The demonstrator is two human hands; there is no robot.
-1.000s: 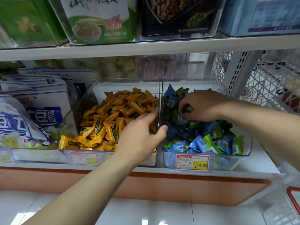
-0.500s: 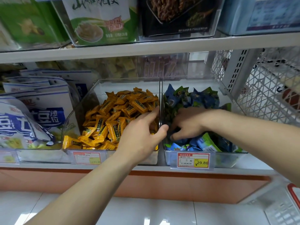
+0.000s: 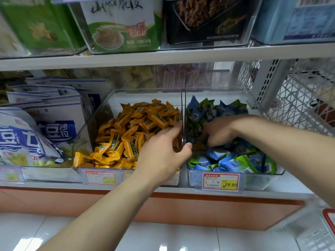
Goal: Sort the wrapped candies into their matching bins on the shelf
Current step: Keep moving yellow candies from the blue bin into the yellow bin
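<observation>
My left hand [image 3: 163, 154] straddling the right wall of the orange candy bin [image 3: 181, 105], fingers loose, my right hand [image 3: 219, 132] curled into blue-green candies [image 3: 232, 162], grasp hidden.

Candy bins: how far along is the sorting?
Done: orange bin shows only orange candies. In hand: right hand digs into the blue-green bin beside an orange-looking wrapper; left hand rests at the dividing wall. Left: that apparent stray goes over; deeper layers are hidden.

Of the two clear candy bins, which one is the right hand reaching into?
The right hand is in the bin of blue and green candies, tagged 29.80; the other bin holds orange candies.
</observation>
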